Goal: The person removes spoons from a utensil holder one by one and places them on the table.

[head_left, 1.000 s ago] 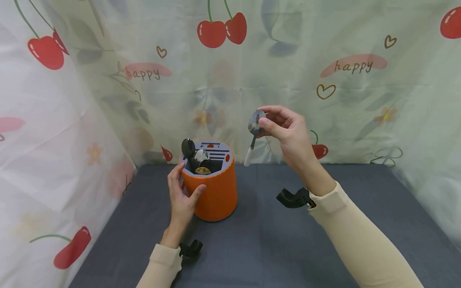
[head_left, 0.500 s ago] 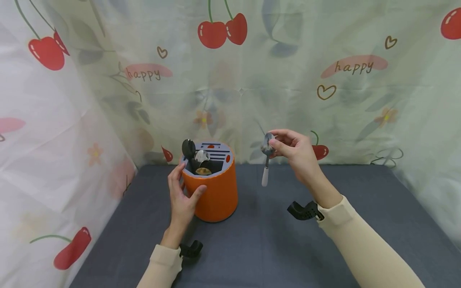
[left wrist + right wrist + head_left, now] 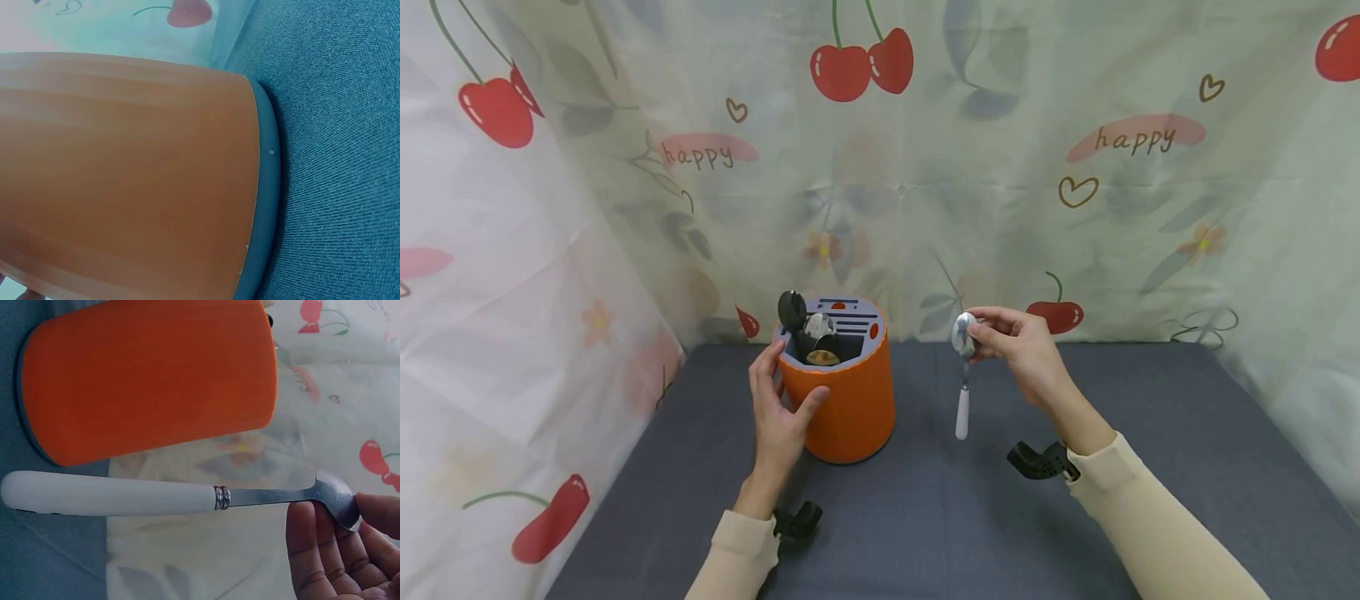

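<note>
A metal spoon with a white handle (image 3: pixel 962 414) hangs upright, handle down, to the right of the orange holder. My right hand (image 3: pixel 1028 348) pinches it by its bowl between thumb and fingers. In the right wrist view, the spoon's white handle (image 3: pixel 112 494) lies across the picture, with a banded metal collar where it meets the shaft. My left hand (image 3: pixel 778 425) grips the left side of the orange cylindrical utensil holder (image 3: pixel 853 417), thumb in front and fingers round its side. Out of its front compartment stick a black spoon (image 3: pixel 792 310), a silver spoon (image 3: pixel 820 325) and a gold-coloured piece (image 3: pixel 823 357).
The holder stands on a dark grey table cloth (image 3: pixel 895 533). Its grey top (image 3: pixel 857 310) has several narrow slots behind the larger compartment. A cherry-patterned curtain (image 3: pixel 1000 150) closes off the back and sides.
My right hand has moved down and slightly right with the spoon, bringing the handle's end lower, toward the table. The left hand and the holder have stayed in place.
</note>
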`<state>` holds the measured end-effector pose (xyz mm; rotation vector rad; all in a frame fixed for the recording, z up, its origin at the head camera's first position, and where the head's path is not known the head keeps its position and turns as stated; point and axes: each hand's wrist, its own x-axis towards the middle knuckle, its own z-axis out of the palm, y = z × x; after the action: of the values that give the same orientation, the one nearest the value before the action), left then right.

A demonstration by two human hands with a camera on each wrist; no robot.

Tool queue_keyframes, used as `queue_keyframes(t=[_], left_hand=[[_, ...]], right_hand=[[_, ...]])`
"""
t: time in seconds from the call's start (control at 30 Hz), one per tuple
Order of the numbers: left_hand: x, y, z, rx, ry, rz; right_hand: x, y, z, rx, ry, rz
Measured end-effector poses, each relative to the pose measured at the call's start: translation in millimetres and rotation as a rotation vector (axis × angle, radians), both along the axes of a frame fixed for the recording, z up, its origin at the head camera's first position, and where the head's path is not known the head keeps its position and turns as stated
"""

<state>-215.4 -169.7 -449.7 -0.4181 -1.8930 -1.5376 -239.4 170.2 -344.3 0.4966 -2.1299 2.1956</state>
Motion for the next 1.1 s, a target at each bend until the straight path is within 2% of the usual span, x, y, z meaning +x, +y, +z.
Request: queue_keyframes(t=[0.3,0.77,1.1], left_hand=[[0.8,0.3,1.6,0.009,-0.011,0.001],[-0.3,-0.6,0.5,0.003,-0.005,-0.003],[-0.6,-0.5,-0.4,0.003,-0.011,-0.005]], right_hand=[[0.6,5,-26.7,0.048,-0.097,0.001],[4.4,6,-66.8,0.037,-0.237,-0.037],[0.7,7,-93.3,0.052,-0.309,-0.018]])
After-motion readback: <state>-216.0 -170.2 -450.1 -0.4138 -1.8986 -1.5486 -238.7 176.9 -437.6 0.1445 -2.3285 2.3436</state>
